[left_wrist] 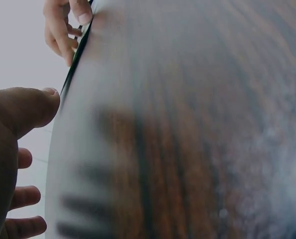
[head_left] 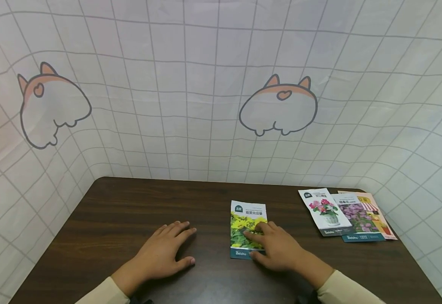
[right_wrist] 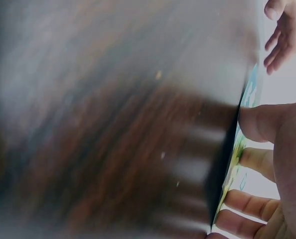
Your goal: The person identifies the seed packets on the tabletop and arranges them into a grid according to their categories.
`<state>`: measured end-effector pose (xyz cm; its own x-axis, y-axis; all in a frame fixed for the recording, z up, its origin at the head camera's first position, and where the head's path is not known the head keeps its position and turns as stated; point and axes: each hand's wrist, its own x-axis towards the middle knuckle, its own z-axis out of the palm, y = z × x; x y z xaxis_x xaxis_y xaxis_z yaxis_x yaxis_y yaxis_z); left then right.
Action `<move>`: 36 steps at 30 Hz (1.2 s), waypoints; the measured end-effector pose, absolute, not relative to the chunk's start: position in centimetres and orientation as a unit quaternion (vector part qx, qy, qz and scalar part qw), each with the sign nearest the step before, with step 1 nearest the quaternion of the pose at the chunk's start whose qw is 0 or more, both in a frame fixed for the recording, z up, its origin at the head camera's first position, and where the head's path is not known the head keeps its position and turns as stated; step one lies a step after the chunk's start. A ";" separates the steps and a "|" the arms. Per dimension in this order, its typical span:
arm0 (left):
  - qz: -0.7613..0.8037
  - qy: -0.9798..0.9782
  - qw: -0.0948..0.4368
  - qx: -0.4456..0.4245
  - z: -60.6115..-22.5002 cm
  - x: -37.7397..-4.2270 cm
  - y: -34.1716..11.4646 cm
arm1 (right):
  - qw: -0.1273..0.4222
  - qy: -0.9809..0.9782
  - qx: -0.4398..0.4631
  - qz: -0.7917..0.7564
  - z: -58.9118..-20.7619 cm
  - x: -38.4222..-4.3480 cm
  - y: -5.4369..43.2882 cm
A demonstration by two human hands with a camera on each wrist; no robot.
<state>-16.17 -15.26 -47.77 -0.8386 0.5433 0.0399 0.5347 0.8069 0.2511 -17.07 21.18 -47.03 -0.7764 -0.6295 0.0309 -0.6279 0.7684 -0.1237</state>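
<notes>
A flat seed packet (head_left: 243, 228) printed with yellow flowers lies on the dark wooden table (head_left: 160, 202), right of the middle. Fingertips of my right hand (head_left: 279, 249) rest on its right side, with the thumb near the lower edge. In the right wrist view, the same packet (right_wrist: 232, 164) shows edge-on beneath those spread fingers. My left hand (head_left: 162, 253) holds nothing; its fingers are spread over the tabletop, left of the packet. The left wrist view shows its thumb (left_wrist: 33, 107) and several fingertips.
At the table's right end, several packets overlap: one with pink potted flowers (head_left: 325, 211), one with purple flowers (head_left: 359, 217), and a peach-coloured one (head_left: 386, 223) partly underneath. A white gridded curtain (head_left: 198, 97) with cartoon animal drawings surrounds the table's back and sides.
</notes>
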 end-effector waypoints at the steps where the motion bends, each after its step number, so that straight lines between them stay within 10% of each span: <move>1: 0.127 0.950 0.017 0.284 -47.8 -16.2 -15.2 | 0.008 0.940 -0.335 -0.063 -47.0 -17.0 21.1; 36: 0.137 0.942 0.026 0.305 -47.7 -16.2 -14.4 | 0.024 0.930 -0.364 -0.053 -46.9 -15.8 17.6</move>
<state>-16.15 -14.42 -47.73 -0.8128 0.5815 0.0336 0.5671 0.7769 0.2735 -15.77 17.60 -46.87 -0.7337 -0.6795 -0.0062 -0.6744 0.7293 -0.1155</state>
